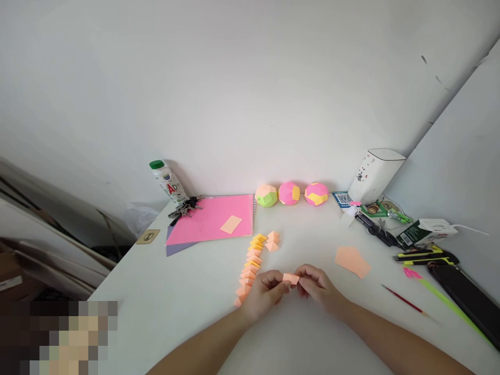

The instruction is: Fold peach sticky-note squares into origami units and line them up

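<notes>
Pinching folded orange paper piece (290, 278): left hand (264, 292), right hand (317, 285), fingertips closed on opposite ends. Row of folded pieces (250, 263) just left; orange sheet (352, 261) right.

The folded piece (291, 278) is peach. The row of folded units (250, 263) is peach with some yellow. The large sheet (207, 221) is pink. The left paper ball (266, 196) is green and peach. The middle paper ball (289, 194) and the right paper ball (316, 194) are pink with yellow patches.

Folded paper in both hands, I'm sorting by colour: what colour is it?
Pale orange folded paper; head view.
</notes>
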### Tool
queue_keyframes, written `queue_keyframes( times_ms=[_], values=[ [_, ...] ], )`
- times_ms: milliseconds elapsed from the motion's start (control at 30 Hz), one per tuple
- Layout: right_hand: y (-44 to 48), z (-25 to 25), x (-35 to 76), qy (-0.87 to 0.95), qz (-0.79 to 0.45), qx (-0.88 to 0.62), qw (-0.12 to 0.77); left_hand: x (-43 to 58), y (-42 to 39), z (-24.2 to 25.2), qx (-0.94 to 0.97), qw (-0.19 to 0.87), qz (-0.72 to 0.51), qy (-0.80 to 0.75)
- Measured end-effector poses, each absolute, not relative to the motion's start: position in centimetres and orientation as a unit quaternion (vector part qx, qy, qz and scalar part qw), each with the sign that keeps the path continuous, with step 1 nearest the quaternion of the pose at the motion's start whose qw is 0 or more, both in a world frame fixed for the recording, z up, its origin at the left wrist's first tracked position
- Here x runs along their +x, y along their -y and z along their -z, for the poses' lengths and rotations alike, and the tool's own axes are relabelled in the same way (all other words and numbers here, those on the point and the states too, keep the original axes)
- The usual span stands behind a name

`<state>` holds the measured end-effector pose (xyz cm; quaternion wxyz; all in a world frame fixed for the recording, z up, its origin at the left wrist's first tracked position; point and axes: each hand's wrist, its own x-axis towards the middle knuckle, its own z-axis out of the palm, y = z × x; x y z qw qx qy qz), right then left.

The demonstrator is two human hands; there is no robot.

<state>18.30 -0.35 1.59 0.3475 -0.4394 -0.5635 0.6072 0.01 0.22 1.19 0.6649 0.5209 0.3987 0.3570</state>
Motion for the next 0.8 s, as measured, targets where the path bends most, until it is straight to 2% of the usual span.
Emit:
queue_keyframes(
  times_ms=[367,800],
  values=[
    [-0.2,-2.2,18.7,0.593,-0.626,-0.428,0.27,-0.3,-0.3,-0.3,0.524,0.698,-0.34,-0.35],
    [-0.1,-1.2,18.7,0.653,-0.574,-0.413,0.27,-0.2,-0.3,-0.2,0.531,0.685,-0.351,-0.355]
  ],
)
